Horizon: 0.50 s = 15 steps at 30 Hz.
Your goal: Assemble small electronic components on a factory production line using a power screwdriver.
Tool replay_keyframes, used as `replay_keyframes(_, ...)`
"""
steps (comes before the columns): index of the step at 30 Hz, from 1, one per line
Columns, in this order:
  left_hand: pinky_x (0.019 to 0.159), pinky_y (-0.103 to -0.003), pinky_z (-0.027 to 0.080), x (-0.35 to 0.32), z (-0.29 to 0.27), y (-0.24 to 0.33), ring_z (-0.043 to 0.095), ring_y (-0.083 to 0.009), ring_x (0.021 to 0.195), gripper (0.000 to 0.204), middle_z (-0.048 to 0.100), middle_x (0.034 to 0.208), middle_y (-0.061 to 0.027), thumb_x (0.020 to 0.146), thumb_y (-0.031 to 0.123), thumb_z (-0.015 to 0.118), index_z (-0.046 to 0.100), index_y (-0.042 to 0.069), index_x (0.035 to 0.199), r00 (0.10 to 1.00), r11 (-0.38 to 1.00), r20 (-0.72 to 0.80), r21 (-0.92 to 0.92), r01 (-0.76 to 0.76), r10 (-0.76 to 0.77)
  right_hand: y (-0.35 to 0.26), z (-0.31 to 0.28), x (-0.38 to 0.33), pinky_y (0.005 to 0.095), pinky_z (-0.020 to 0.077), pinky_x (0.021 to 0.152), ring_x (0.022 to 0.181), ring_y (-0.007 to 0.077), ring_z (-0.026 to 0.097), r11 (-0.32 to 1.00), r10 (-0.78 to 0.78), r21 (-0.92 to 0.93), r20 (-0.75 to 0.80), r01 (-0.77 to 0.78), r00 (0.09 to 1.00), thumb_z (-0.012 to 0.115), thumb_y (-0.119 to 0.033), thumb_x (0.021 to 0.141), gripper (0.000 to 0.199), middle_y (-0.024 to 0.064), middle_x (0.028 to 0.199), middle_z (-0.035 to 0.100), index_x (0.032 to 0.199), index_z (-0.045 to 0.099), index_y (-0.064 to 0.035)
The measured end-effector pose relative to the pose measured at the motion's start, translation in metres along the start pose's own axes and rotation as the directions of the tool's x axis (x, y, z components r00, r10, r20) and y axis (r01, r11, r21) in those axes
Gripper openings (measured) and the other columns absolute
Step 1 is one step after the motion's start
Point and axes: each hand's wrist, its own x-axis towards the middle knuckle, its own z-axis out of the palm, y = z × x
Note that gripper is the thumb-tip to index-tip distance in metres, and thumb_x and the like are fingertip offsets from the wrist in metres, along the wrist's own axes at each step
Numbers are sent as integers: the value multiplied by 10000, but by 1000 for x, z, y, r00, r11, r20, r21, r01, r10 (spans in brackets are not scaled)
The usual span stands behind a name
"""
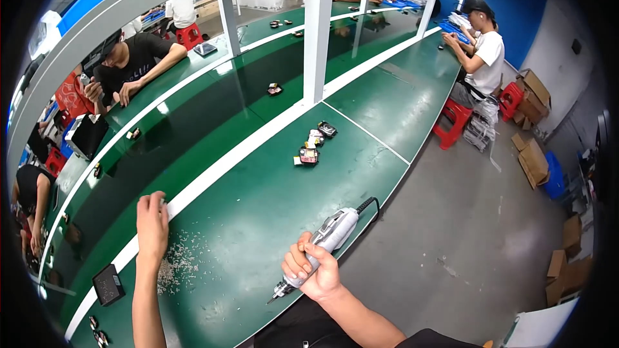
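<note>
Between the left hand [153, 225] and the electric screwdriver [332, 233], bare green tabletop [251, 209] leaves a broad way up to the small cluster of electronic units [309, 156]. Beyond that cluster, the white post [316, 32] bars a straight reach onto the darker strip [238, 109], with open gaps on either side. Scattered small pieces [173, 267] and the black tray [108, 285] flank the left forearm [148, 296].

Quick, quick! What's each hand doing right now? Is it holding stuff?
Left hand: fingers partly curled; can't tell if it's holding anything.
Right hand: closed around a grey electric screwdriver.
</note>
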Motion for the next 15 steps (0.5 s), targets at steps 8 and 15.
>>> replay_keyframes(8,820,-419,492,-82,8,143,561,-373,1012,468,546,1151,-255,702,3,626,547,-90,1153,687,706,164,-203,-679,708,-12,0,-48,270,351,531,454,104,378,998,48,-39,-60,-51,997,515,-196,909,115,-18,524,373,842,506,-103)
replay_keyframes(15,857,-406,500,-91,20,153,579,-346,1039,402,586,1156,-226,710,-25,634,571,-97,1100,761,738,149,-418,-530,631,-13,0,-61,281,385,523,440,108,391,988,-7,-157,-104,-9,995,500,-206,913,128,-9,523,380,865,488,-88)
